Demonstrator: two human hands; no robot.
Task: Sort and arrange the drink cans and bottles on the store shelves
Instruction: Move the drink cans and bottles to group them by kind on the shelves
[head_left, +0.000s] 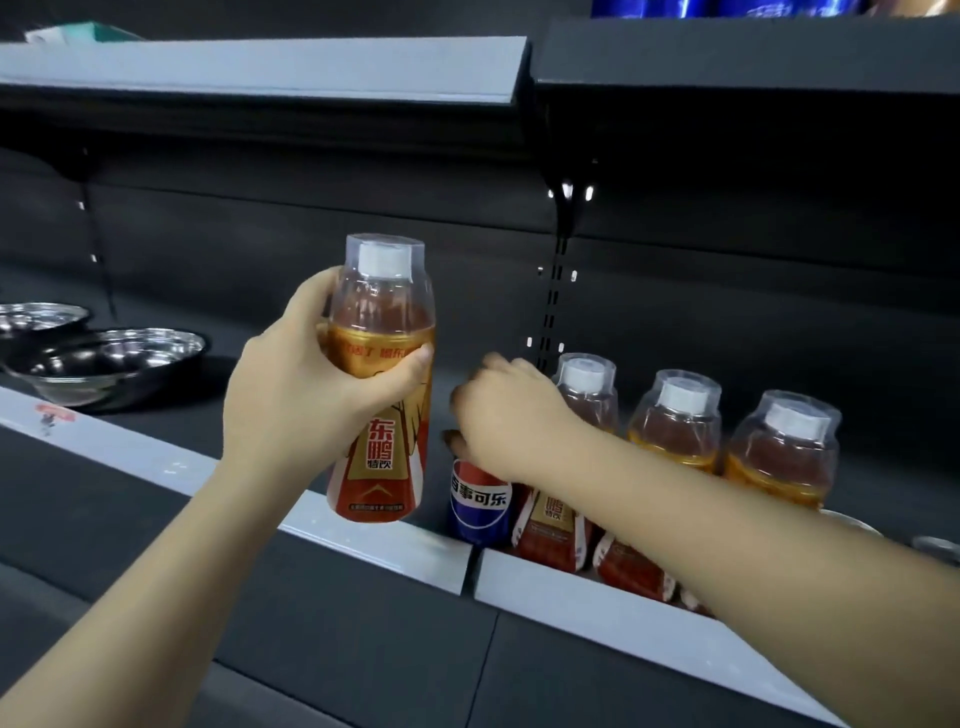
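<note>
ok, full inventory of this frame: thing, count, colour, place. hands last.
held bottle: 1, amber drink, red-gold label, clear overcap; lifted in front of the shelf.
shelf bottles: 3, same kind; upright row on the shelf, right.
cola can: 1, blue-red-white; shelf front, left of the row.
steel bowls: 2, silver; shelf, far left.
blue packs: count unclear; upper shelf, top right.
price rails: pale grey; shelf front edges.
left hand: grips the held bottle.
right hand: over the can top, fingers curled; actual grip hidden.
</note>
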